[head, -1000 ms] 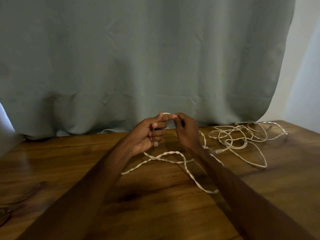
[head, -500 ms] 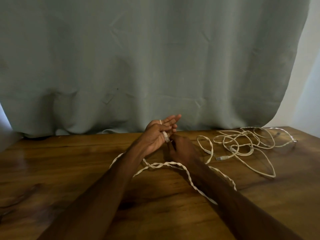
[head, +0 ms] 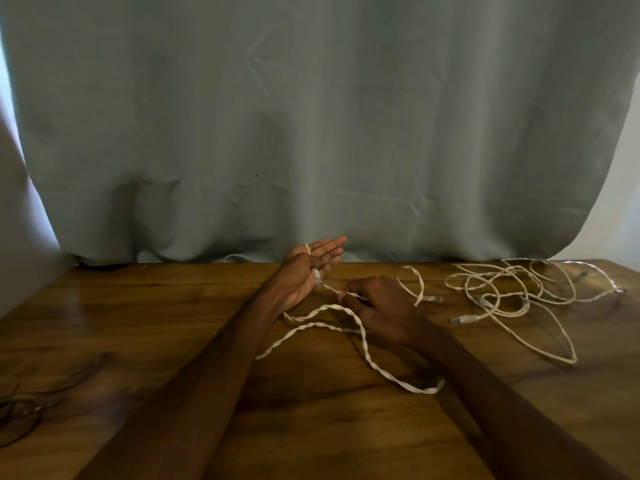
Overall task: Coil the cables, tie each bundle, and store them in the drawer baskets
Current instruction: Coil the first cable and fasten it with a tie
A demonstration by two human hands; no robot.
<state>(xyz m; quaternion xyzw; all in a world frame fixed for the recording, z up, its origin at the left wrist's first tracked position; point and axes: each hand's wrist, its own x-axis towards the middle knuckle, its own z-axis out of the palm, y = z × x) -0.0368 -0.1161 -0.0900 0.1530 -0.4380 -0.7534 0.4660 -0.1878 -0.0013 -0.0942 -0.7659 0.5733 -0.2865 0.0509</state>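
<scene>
A white twisted cable [head: 364, 338] lies in loops on the wooden table [head: 166, 327]. My left hand [head: 303, 271] is raised palm up with flat fingers. The cable passes over its top edge and the clear plug [head: 317, 278] rests in the palm. My right hand [head: 381, 310], just to the right and lower, pinches the same cable a short way below the plug. Another plug end [head: 433, 299] of the cable lies on the table right of my right hand. A second white cable [head: 512, 289] lies in a loose tangle at the right.
A grey-green curtain [head: 311, 133] hangs along the table's far edge. A thin dark cable [head: 20, 414] lies at the near left edge. A pale wall [head: 623, 202] shows at the right. No drawer or basket is in view.
My left hand has opened flat, palm up, with the plug in it. My right hand has dropped from the left fingertips toward the table and drawn the cable out to the right.
</scene>
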